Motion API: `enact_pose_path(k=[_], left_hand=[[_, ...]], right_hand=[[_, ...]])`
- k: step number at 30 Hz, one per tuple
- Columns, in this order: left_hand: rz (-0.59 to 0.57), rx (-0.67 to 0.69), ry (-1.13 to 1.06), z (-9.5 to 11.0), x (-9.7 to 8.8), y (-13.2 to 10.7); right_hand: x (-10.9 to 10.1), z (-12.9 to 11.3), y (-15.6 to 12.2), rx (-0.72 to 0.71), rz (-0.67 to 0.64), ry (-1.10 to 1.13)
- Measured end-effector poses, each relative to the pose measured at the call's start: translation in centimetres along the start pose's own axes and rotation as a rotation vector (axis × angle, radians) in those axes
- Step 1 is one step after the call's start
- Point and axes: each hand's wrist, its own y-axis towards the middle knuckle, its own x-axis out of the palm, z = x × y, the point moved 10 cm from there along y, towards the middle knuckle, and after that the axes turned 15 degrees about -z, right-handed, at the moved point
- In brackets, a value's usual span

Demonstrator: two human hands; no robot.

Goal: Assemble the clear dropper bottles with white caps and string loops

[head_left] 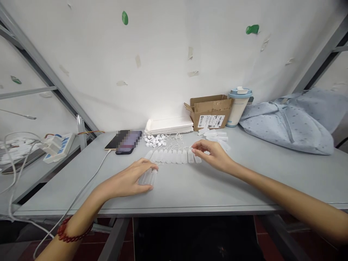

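My left hand [133, 178] lies around a small group of translucent tubes [148, 178] on the table, fingers at their far ends and thumb at their near ends. Beyond it runs a row of frosted, translucent tubes [171, 156], laid side by side with thin white strings [174, 140] at their far ends. At the right end of that row my right hand [210, 154] has thumb and forefinger pinched by a tube's far end. What is between those fingertips is too small to tell. Small white caps [154, 140] lie heaped behind the row. More translucent pieces [216, 135] lie behind my right hand.
Two phones [123, 141] lie at the left, one with a white cable [91, 179]. Along the wall stand a stack of white trays [168, 125], an open cardboard box [210, 112] and a lidded cup [237, 108]. A pale blue cloth bag [288, 125] lies at the right.
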Motion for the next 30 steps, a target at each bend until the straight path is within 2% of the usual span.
enact_pose_path(k=[8,11,14,17,20,26,30], left_hand=[[-0.005,0.019,0.017,0.2,-0.3,0.0],[0.03,0.045,0.029,0.8,-1.4,0.1],[0.113,0.032,0.048,0.9,-3.2,1.0],[0.191,0.033,0.08,1.2,-5.2,3.1],[0.219,0.055,0.141,1.4,-6.7,6.4],[0.246,0.02,0.221,0.0,-8.6,13.4],[0.265,0.074,0.171,-0.5,-8.9,16.1]], right_hand=[[-0.9,0.2,0.2,-0.016,0.042,-0.024],[-1.5,0.7,0.3,-0.03,0.062,-0.061],[-2.3,1.6,0.5,-0.022,0.084,-0.119],[-3.4,2.6,0.8,0.001,0.109,-0.209],[-4.3,3.8,1.1,0.038,0.099,-0.339],[-5.0,7.2,1.5,0.253,-0.096,-0.599],[-5.6,8.2,0.7,0.427,-0.197,-0.67]])
